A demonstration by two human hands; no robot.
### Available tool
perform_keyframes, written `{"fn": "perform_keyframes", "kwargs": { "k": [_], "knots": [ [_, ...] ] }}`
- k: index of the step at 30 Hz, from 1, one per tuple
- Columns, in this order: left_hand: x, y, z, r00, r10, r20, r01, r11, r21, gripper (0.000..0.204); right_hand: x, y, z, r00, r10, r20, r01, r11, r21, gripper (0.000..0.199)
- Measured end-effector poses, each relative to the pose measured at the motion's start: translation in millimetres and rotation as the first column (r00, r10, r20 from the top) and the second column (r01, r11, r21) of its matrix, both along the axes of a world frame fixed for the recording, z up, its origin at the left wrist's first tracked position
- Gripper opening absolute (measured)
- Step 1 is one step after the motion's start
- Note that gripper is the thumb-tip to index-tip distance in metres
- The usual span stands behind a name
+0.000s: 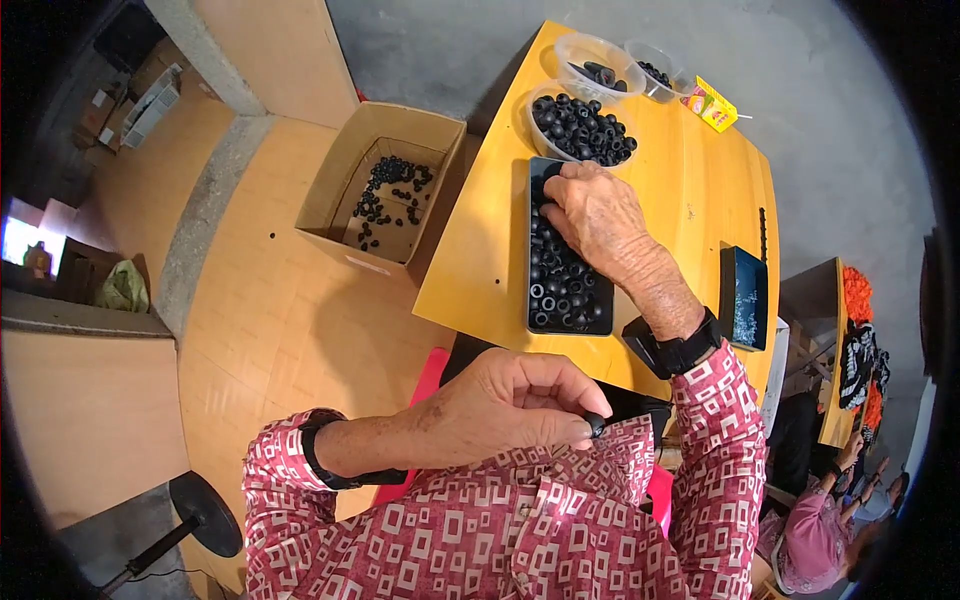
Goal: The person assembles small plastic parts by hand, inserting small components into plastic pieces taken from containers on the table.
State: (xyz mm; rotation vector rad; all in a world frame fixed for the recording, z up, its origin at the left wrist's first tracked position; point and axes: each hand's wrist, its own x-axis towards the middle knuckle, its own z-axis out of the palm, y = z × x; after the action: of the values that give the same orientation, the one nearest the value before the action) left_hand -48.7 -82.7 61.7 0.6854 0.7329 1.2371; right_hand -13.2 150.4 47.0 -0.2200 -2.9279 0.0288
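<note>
My left hand (495, 402) is in front of my body, below the table's near edge. Its thumb and fingertips pinch a small black bead-like piece (596, 425). Over the far end of a long dark tray (529, 215) is my right hand (603, 212), fingers curled down among the contents. Whatever those fingertips grip is hidden. Many round black pieces (558, 290) with holes fill the tray, which stands on the yellow wooden table (675, 215).
Beyond the tray are clear plastic bowls (541, 140) of black pieces and a yellow drink carton (712, 104). A small dark box (745, 298) lies at the table's right. Left of the table, a cardboard box (330, 190) holds scattered black pieces. Another person (815, 545) sits at lower right.
</note>
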Motion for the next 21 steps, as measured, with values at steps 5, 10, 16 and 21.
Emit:
{"fn": "perform_keyframes", "kwargs": {
  "k": [5,10,16,21],
  "knots": [
    [-1.5,1.1,-3.5,0.999,0.050,0.022,-0.050,0.998,0.022,0.019,-12.1,-6.1,4.8,0.985,-0.089,0.148,0.084,0.996,0.041,0.012],
    [-0.6,4.5,-2.6,0.994,0.073,0.082,-0.073,0.997,-0.008,0.019,-16.1,6.4,-2.7,0.988,-0.058,0.143,0.048,0.996,0.071,0.013],
    [-0.6,4.1,-7.9,0.991,0.097,0.089,-0.094,0.995,-0.038,0.019,-11.9,9.6,1.7,0.992,-0.010,0.125,0.009,1.000,0.016,0.014],
    [-2.3,2.9,-9.6,0.987,0.124,0.104,-0.117,0.991,-0.070,0.019,9.5,11.9,16.2,0.995,-0.091,-0.040,0.062,0.882,-0.468,0.013]
  ]
}}
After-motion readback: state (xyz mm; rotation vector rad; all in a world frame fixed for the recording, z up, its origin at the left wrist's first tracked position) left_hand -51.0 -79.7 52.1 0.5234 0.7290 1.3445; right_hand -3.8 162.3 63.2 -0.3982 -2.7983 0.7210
